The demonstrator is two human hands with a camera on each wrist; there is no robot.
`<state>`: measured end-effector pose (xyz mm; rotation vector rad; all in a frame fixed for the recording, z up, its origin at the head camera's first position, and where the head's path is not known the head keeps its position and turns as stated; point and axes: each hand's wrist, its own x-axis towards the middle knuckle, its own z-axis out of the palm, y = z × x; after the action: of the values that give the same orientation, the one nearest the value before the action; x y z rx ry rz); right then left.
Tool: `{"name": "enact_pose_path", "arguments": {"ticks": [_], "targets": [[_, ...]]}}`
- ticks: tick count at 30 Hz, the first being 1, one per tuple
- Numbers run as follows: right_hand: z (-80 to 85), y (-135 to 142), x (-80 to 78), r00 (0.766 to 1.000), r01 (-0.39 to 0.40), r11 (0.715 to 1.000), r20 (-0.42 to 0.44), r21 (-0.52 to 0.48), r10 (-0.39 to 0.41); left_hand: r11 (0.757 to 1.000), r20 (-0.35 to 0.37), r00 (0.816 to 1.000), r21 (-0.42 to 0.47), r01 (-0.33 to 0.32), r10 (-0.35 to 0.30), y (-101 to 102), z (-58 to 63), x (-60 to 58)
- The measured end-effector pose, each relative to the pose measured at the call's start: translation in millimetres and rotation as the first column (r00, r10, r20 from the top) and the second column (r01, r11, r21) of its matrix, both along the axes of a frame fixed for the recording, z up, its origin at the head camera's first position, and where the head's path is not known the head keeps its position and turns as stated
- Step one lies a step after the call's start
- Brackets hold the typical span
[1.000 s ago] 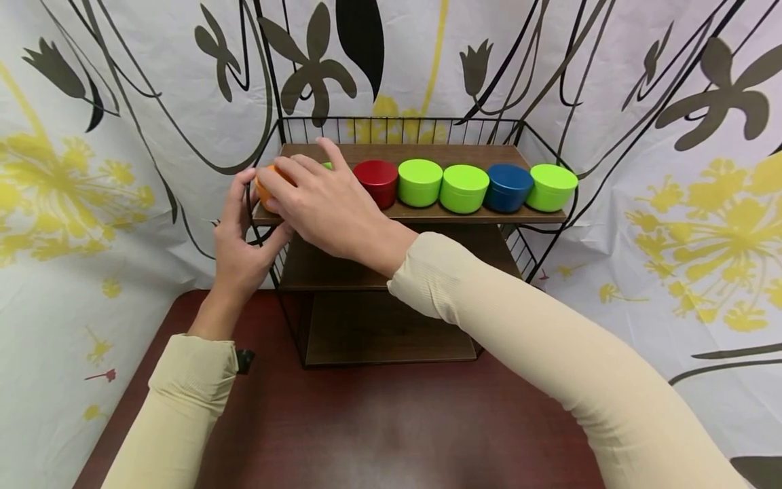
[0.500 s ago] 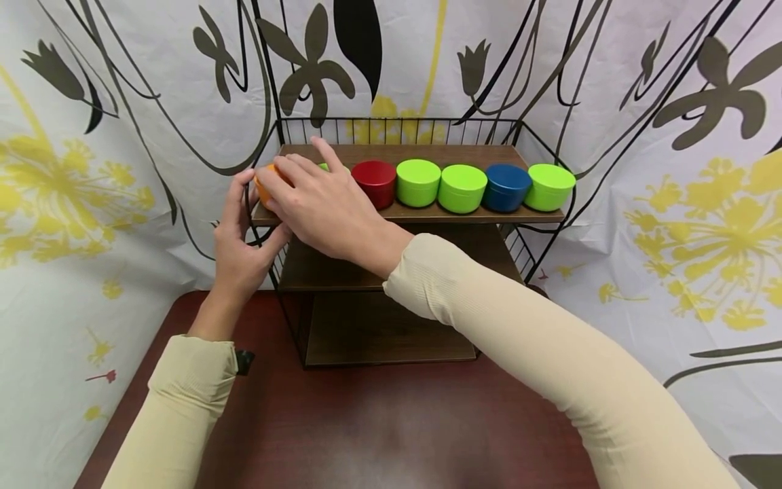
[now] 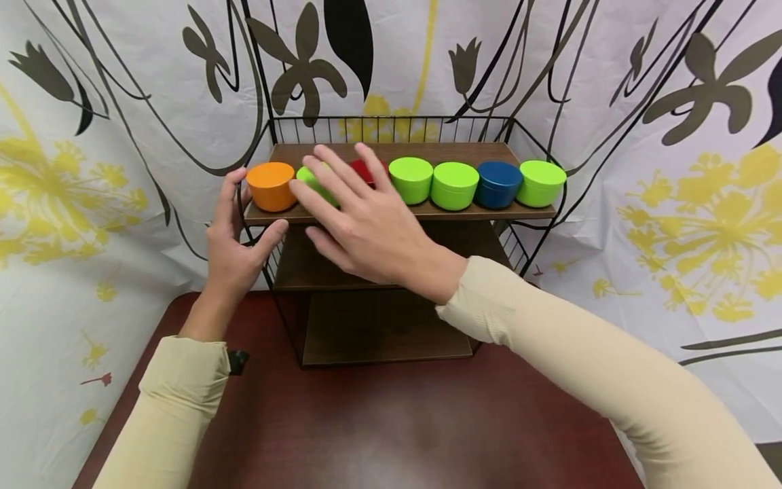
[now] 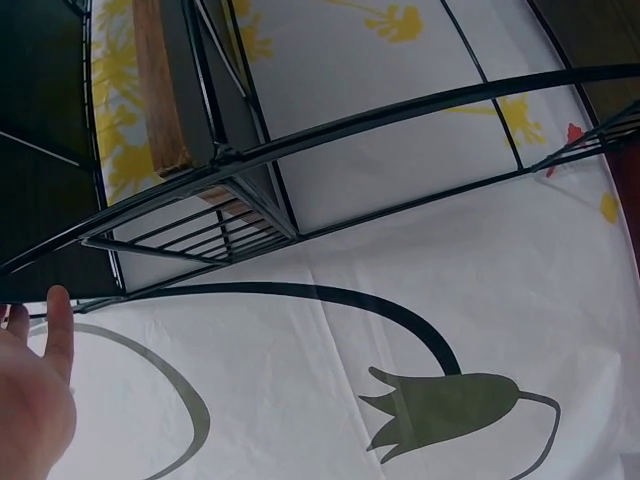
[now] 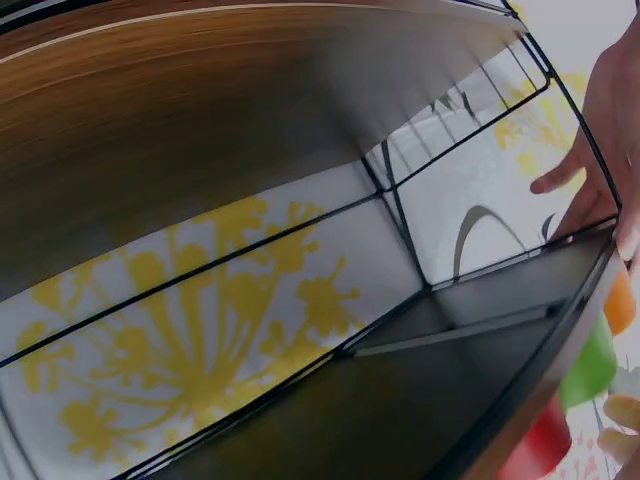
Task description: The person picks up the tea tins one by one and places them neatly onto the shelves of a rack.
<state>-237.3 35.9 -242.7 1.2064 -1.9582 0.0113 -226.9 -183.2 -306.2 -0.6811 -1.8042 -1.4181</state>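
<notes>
A row of round lidded tins stands along the top shelf. At its left end is the orange tin (image 3: 271,186), with my left hand (image 3: 235,248) beside it at the rack's left frame, thumb and fingers spread. My right hand (image 3: 373,221) hovers with extended fingers in front of a green tin (image 3: 313,179) and a red tin (image 3: 364,170), hiding parts of both. The right wrist view shows the orange tin (image 5: 620,302), green tin (image 5: 590,365) and red tin (image 5: 538,442) along the shelf edge.
Farther right stand two green tins (image 3: 411,180) (image 3: 455,185), a blue tin (image 3: 498,184) and another green tin (image 3: 542,183). The black wire rack has a middle shelf (image 3: 305,261) and a bottom shelf (image 3: 385,326) on a dark red table (image 3: 415,421). Patterned cloth hangs behind.
My right hand has let go of the orange tin and moved right, its fingers straightening. The orange tin is now in full view at the shelf's left end. My left hand stays almost in place.
</notes>
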Motion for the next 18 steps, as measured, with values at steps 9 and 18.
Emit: {"name": "enact_pose_path", "arguments": {"ticks": [9, 18], "targets": [[-8.5, 74.0, -4.2, 0.997, -0.024, 0.98, -0.074, -0.2, 0.009, 0.994, 0.1, 0.991, -0.073, -0.08, 0.088, -17.2, -10.2, -14.7], [-30.8, 145.0, -7.3, 0.991, 0.041, 0.898, -0.098, -0.437, -0.093, 0.991, 0.066, 0.994, -0.107, -0.075, 0.083, -31.6, -21.7, -15.0]]}}
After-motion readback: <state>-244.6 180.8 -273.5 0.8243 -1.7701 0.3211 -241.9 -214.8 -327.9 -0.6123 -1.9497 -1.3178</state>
